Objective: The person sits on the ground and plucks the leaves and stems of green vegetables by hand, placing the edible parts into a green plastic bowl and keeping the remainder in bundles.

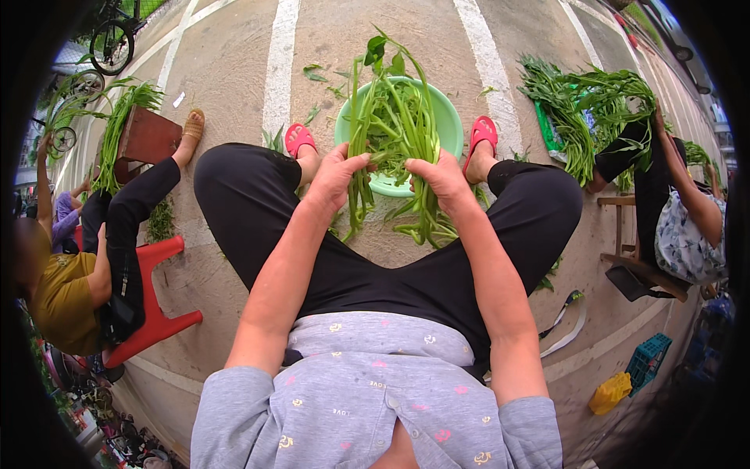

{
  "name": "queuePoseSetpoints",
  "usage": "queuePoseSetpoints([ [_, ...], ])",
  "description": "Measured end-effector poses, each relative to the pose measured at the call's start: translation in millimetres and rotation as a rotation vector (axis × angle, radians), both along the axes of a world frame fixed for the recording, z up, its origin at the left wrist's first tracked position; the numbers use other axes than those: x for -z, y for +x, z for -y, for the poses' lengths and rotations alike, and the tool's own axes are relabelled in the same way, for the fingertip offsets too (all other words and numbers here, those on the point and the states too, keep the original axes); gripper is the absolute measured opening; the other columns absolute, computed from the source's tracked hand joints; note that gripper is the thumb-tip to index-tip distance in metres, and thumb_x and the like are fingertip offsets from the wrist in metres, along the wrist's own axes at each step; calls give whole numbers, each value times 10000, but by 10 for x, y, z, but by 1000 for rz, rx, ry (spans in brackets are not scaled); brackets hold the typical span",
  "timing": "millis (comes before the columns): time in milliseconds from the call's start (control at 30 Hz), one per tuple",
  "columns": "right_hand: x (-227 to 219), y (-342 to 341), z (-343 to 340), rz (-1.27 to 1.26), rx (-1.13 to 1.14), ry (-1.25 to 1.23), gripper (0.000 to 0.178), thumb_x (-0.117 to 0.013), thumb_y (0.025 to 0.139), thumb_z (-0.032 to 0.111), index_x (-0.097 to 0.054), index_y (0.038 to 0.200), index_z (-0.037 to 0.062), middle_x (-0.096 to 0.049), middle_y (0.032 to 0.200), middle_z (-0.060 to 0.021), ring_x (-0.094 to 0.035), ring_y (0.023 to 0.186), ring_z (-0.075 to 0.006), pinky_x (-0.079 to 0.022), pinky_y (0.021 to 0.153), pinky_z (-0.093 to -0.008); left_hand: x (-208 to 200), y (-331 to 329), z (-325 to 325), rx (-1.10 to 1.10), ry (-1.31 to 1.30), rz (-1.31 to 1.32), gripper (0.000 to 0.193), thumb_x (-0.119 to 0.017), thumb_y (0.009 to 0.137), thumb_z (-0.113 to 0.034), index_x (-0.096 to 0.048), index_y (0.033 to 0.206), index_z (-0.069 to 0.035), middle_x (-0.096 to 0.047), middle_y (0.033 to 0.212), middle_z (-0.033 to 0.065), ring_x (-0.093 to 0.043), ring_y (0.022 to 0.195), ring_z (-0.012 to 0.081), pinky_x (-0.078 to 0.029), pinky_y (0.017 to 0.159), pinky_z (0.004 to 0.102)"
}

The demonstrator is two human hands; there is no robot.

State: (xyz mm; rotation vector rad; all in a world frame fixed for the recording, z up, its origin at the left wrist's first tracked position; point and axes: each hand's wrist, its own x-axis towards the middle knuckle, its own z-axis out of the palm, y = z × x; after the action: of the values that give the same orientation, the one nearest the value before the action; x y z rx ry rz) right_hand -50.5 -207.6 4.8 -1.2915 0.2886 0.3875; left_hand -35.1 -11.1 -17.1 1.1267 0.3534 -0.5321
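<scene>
Head view: two handfuls of leafy green stems (427,141) at the rim of a mint-green basin (451,125)

Nearest to me is the sitter's grey printed shirt (351,391), then black trousers (250,211) with the knees spread wide. Between those knees work two bare hands, almost level with each other. The left hand (334,176) grips one cluster, thumb pressed against the stalks; the right hand (444,176) grips the other the same way. A gap parts the thumbs.

Each cluster's long axis runs away from the sitter — leafy tips beyond the hands, stalks drooping back toward the lap — and the right one slants, its far end leaning toward the left one. The basin lies straight ahead, under and just past the grip, with more greens inside. Neither hand is clearly nearer to it; both sit by its near edge.

Red slippers (299,137) flank the basin. Farther off, a second person in a mustard top (70,301) sits on a red stool (160,301) at left; at right, a heap of long greens (558,117) lies near another seated person.
</scene>
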Motion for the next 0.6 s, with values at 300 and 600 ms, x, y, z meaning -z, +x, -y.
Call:
queuePoseSetpoints([
  [300,-97,171,607,189,617,76,263,-650,727,-5,-506,947,6,-558,751,-48,-539,547,-129,-453,475,-243,88,129,-324,-196,365,89,202,-521,828,-40,-465,1019,-4,-549,799,101,-542,593,161,-454,479,274],
  [600,-145,123,441,25,363,141,244,-673,725,49,-539,918,-16,-569,750,-78,-572,550,-173,-500,468,-271,0,76,-84,-83,-29,-56,267,-527,830,-62,-428,1078,-42,-494,928,91,-550,794,212,-529,676,360],
])
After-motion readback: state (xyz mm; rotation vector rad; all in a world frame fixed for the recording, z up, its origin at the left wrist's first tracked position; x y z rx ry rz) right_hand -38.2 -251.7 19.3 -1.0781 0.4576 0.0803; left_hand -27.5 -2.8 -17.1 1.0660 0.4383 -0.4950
